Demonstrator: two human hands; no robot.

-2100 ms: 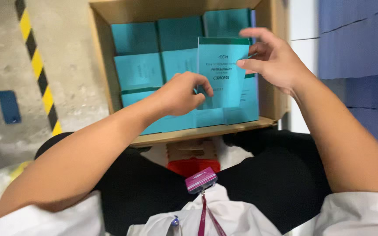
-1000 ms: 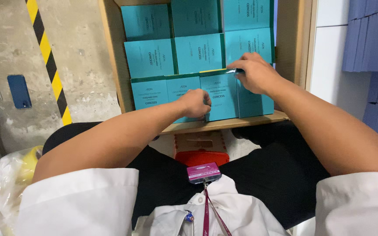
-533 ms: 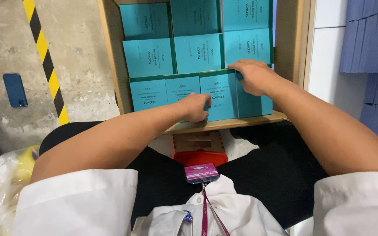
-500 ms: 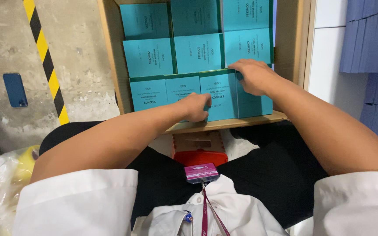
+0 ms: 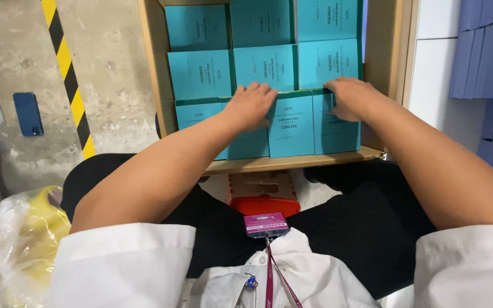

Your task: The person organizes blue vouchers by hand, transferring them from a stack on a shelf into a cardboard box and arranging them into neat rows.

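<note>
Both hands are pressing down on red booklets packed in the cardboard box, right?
Not quite. The booklets are teal, not red, as the head view shows. The rest holds: the left hand and right hand both lie flat on them inside the cardboard box.

White short sleeves (image 5: 126, 256), blk trousers (image 5: 366, 228).

Bright, even overhead light, soft shadows under the arms, sharp focus, slight wide-angle stretch at the edges.
</note>
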